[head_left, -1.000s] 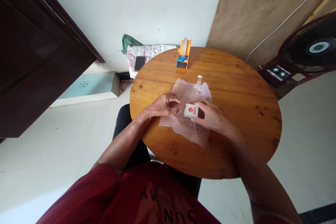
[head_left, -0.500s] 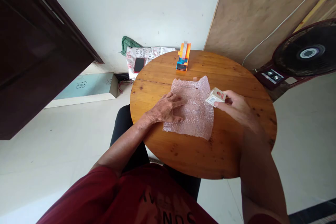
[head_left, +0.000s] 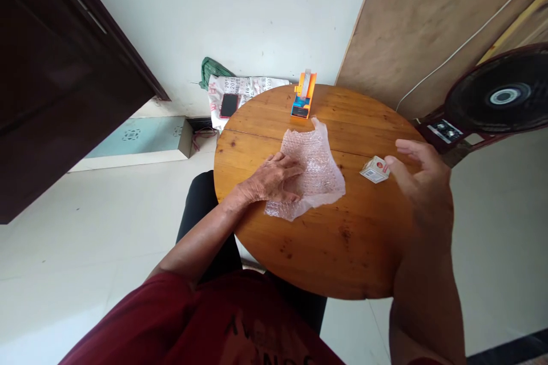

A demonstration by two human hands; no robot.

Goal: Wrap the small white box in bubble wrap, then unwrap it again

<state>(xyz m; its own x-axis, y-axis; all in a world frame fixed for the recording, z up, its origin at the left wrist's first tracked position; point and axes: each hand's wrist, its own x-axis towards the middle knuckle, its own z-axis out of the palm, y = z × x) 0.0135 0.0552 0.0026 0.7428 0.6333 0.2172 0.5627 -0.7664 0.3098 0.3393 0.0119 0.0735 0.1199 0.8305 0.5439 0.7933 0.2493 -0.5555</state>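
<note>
A sheet of clear pinkish bubble wrap (head_left: 319, 162) lies on the round wooden table (head_left: 299, 251), its right side curled up off the wood. My left hand (head_left: 276, 178) rests on the sheet's left part with fingers spread, pressing it flat. To the right, a small white box (head_left: 375, 170) with a red mark and a barcode sits on the tabletop. Just right of the box is my right hand (head_left: 422, 174), thumb and fingers apart and nothing between them. The thumb tip is close to the box; whether they touch I cannot tell.
An orange and blue tape dispenser (head_left: 303, 96) stands at the table's far edge. Behind the table's left edge, a dark phone (head_left: 229, 105) lies on a white printed sack (head_left: 252, 86). A round black fan (head_left: 505, 94) is at the right, beyond the table.
My right hand has set the box down on the table to the right and let go of it. The bubble wrap's right side has lifted and curled inward. My left hand stays put.
</note>
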